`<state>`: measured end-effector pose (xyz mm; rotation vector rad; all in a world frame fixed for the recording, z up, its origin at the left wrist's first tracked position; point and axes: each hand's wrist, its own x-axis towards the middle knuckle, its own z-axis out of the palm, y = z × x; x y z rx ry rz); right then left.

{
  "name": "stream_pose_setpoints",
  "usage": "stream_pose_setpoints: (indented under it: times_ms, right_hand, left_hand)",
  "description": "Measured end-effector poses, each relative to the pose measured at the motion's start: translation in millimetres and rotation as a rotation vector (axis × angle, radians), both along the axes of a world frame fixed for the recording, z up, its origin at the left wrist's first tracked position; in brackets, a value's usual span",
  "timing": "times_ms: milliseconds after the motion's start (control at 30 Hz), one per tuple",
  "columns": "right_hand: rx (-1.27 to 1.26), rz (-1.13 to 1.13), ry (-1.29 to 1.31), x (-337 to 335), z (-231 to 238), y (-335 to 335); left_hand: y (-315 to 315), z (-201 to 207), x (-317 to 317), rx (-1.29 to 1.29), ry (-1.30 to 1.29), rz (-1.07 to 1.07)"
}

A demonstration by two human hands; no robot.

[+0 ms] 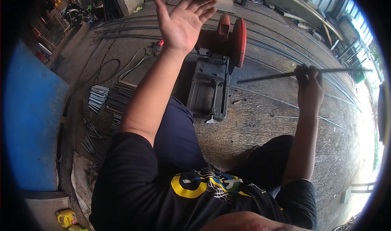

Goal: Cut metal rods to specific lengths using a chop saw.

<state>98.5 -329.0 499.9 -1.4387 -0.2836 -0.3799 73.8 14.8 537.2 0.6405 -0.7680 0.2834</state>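
My left hand (pixel 181 30) is raised with its palm showing and fingers spread, holding nothing. Behind and beside it stands a cut-off saw with a red guard (pixel 240 42); its dark metal base and vise (pixel 208 86) sit on the floor in front of me. Off to the right, my right hand (pixel 308 78) is closed around a thin dark metal rod (pixel 266 77). The rod sticks out on both sides of the fist, apart from the saw.
Short cut rods (pixel 97 97) lie in piles left of my leg. Long metal rods (pixel 281 49) stretch across the floor behind and right of the saw. A blue panel (pixel 32 121) stands at far left, and a yellow jug (pixel 66 217) sits at lower left.
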Motion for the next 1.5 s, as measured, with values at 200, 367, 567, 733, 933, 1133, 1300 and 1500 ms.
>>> stream_pose_setpoints:
  times_ms: [200,367,567,733,933,1133,1300,1500]
  right_hand:
    - [0.647,0.158,0.483,38.5,-49.1,1.9]
    - [1.0,0.177,0.544,44.6,-43.1,16.7]
    - [1.011,0.242,0.538,39.5,-36.1,52.2]
    - [1.077,0.223,0.547,50.0,-35.4,66.7]
    - [1.075,0.204,0.582,58.3,-41.1,74.2]
    - [1.131,0.224,0.575,67.0,-47.7,70.6]
    - [1.115,0.197,0.559,68.9,-45.9,67.1]
    - [1.082,0.282,0.491,47.6,-30.1,82.0]
  left_hand:
    - [-8.6,-18.4,10.6,0.247,0.11,0.557]
    - [-46.7,-27.5,16.3,0.036,0.27,0.27]
    - [-83.1,-13.8,11.0,-0.183,0.28,0.099]
    - [-87.5,-9.1,14.1,-0.234,0.253,0.074]
    - [-89.9,-12.8,27.1,-0.223,0.244,0.071]
    - [-88.8,-18.9,38.9,-0.243,0.244,0.085]
    - [-85.5,-35.9,43.6,-0.207,0.34,0.1]
    - [-103.4,-73.9,19.5,0.475,0.373,0.282]
